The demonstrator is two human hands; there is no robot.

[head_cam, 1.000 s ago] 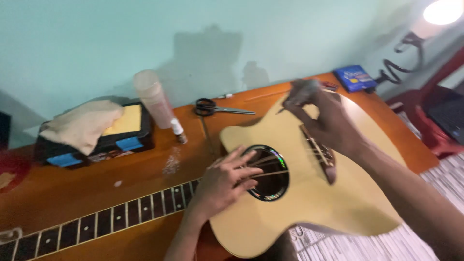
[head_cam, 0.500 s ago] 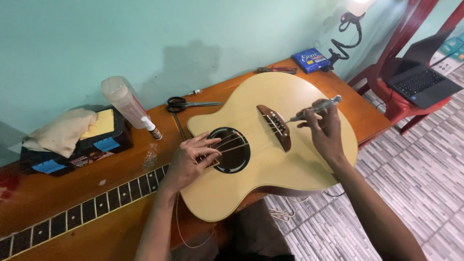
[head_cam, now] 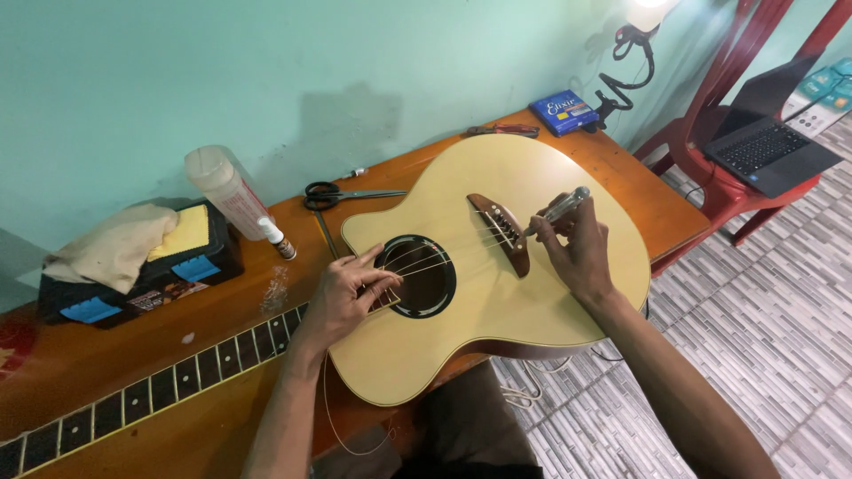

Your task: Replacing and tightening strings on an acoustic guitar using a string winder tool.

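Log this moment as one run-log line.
left hand: fingers on strings by soundhole | right hand: holds slim metal tool at bridge | guitar: flat on wooden table

Guitar (head_cam: 532,293) fills the counter (head_cam: 177,355) middle; scissors (head_cam: 342,193), bottle (head_cam: 232,200) and box (head_cam: 151,266) crowd the wall side; bare wood near the fretboard.
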